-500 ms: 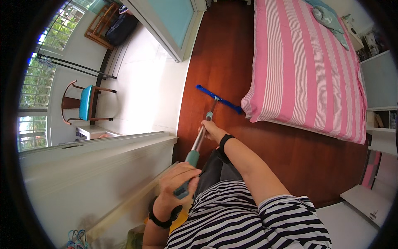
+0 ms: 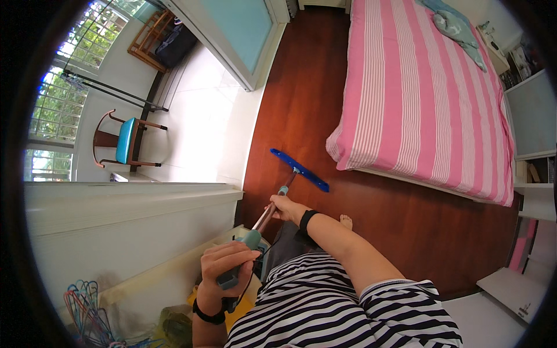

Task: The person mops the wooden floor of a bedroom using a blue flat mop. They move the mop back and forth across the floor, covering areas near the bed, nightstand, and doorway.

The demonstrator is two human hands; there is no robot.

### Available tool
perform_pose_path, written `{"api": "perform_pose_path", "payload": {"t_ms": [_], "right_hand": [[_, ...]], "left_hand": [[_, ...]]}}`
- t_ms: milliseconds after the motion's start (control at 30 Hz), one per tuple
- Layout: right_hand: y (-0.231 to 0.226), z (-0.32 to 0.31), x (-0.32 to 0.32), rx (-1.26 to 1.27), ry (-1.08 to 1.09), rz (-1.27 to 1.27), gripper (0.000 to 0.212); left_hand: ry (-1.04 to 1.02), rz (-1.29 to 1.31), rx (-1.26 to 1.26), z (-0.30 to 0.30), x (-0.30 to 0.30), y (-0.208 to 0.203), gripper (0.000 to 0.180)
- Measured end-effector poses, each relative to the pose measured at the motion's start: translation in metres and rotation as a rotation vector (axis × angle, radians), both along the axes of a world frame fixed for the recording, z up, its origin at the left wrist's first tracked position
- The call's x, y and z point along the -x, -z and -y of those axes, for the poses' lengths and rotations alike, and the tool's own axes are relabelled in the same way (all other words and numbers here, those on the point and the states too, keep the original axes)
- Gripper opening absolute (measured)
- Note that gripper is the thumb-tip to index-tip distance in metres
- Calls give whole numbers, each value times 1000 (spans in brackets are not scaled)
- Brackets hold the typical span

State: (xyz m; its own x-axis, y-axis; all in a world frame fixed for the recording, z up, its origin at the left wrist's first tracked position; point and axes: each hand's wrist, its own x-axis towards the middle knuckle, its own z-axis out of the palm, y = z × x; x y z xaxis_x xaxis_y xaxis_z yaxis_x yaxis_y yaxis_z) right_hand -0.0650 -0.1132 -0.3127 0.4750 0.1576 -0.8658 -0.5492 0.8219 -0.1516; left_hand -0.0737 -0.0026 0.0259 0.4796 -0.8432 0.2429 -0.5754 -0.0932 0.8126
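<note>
A long-handled floor mop (image 2: 310,177) with a slim blue head and a metal pole slants away from my body. Its head lies flat on the dark red-brown wooden floor (image 2: 299,69), left of the bed's near corner. My left hand (image 2: 222,261) is closed round the green grip at the pole's top end. Further down, my right hand (image 2: 283,207) wraps the pole just above a green collar. Both wrists carry black bands.
A bed (image 2: 418,98) with a pink striped cover stands on the right. To the left are a white-tiled area, a chair (image 2: 125,141) with a teal seat and a sliding door (image 2: 238,35). Coloured hangers (image 2: 87,307) sit by the low wall at lower left.
The mop head has come back toward me, away from the bed's corner. Both hands have moved nearer and slightly left, still gripping the handle. A bare foot now shows beside my right forearm.
</note>
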Motion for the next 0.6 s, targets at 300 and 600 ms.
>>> {"api": "perform_pose_path", "payload": {"t_ms": [300,600], "right_hand": [[-39,68,85,255,-188,23,25],[1,99,163,-300,522,-28,22]], "left_hand": [[-223,-42,-51,47,95,-20,10],[-182,-114,-147,82,157,-17,23]]}}
